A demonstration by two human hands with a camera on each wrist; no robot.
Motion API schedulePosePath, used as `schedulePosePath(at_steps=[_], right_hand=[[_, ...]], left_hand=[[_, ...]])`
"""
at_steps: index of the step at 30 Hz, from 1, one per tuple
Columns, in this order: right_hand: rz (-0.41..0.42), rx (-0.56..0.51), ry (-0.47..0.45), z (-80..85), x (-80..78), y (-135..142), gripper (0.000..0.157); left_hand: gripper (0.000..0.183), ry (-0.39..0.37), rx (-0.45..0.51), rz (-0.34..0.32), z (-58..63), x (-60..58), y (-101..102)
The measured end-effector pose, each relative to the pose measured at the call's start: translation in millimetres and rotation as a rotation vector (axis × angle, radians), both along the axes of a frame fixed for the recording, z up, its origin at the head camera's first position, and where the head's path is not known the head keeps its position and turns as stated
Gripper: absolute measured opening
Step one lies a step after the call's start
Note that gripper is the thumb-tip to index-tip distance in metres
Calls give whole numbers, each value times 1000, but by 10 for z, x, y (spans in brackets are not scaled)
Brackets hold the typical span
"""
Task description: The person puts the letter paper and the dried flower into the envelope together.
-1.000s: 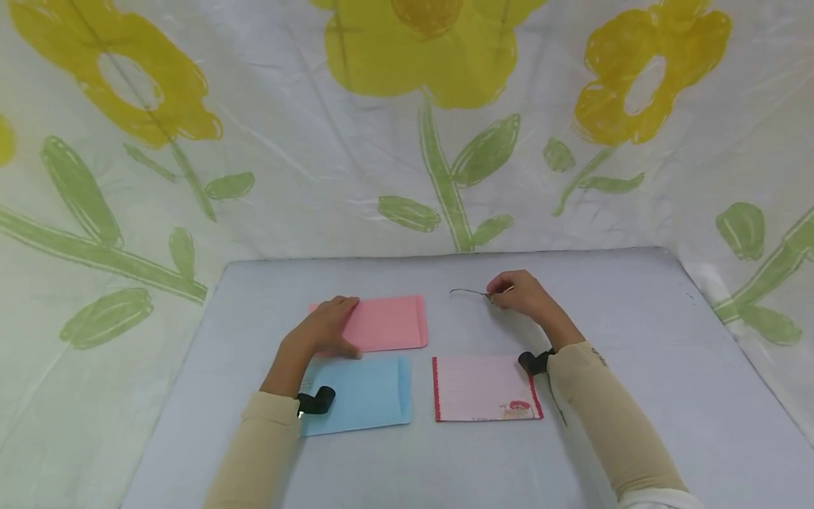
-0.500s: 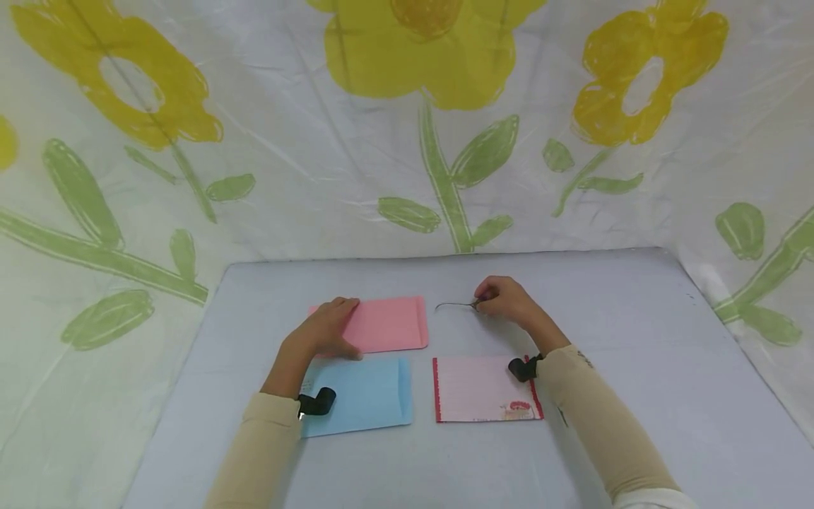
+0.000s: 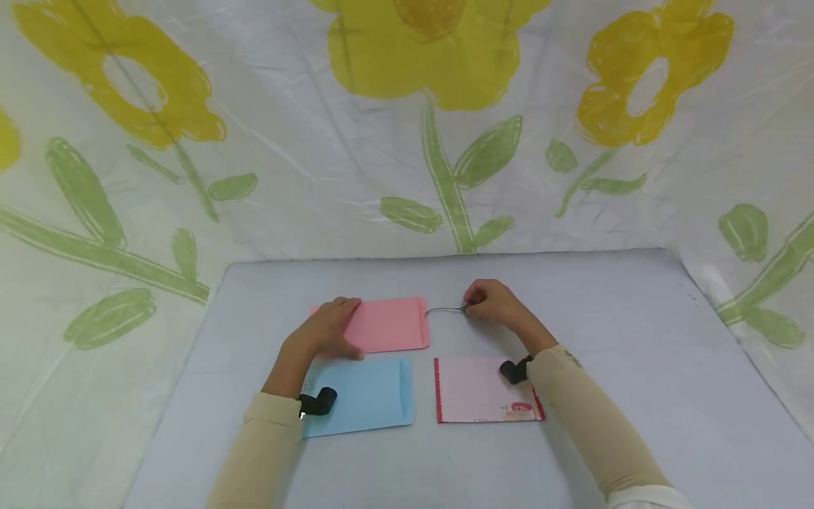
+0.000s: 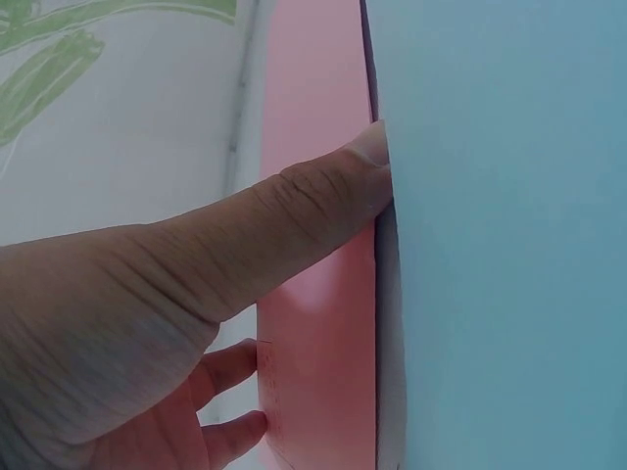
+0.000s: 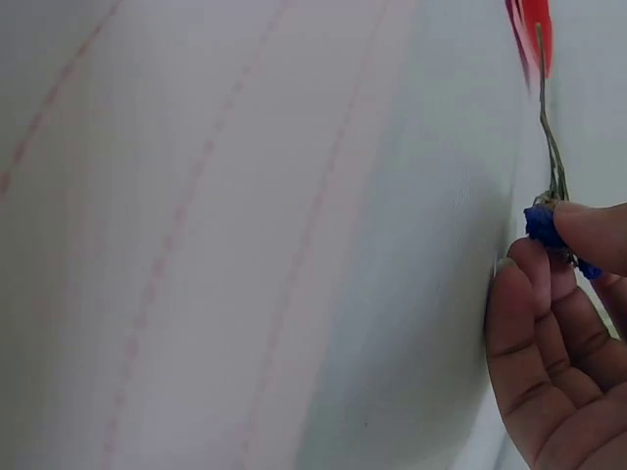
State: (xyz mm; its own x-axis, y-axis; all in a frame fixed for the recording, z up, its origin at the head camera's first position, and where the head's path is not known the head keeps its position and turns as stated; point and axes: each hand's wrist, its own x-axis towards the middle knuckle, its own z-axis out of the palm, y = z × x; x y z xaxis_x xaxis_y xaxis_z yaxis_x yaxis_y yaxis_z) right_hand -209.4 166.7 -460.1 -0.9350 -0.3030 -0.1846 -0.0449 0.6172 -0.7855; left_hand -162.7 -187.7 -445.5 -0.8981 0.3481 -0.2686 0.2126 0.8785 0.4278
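A pink envelope (image 3: 388, 325) lies flat at the back of the table. Across its left end rests my left hand (image 3: 324, 329), fingers spread; in the left wrist view the thumb (image 4: 313, 196) is stretched over the near edge, beside a blue envelope (image 4: 509, 245), and fingertips touch the far edge. My right hand (image 3: 492, 307) pinches a small dried flower with a blue head (image 5: 544, 225) between thumb and fingers. Its thin, curved stem (image 3: 445, 309) points left, the tip at the pink envelope's flap end. Whether the tip is inside cannot be told.
The blue envelope also shows in the head view, nearer the person. Right of it lies a lined pink note sheet (image 3: 477, 389) with red edges, partly under the right wrist's black camera (image 3: 514, 371). A flower-printed cloth (image 3: 305, 177) stands behind the table.
My right hand has moved left and slightly nearer with the flower, bringing the stem tip from open table to the pink envelope's right end. The left hand stays in place.
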Motion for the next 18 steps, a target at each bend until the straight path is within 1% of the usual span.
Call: schedulePosePath(at_steps=[8, 12, 18], right_hand=[[17, 21, 7, 20, 10, -74, 16], [26, 15, 10, 22, 7, -116, 16], [8, 24, 14, 18, 8, -133, 17]], left_hand=[[102, 22, -10, -22, 12, -3, 7], [102, 26, -4, -19, 23, 9, 7], [101, 21, -2, -18, 37, 18, 14]])
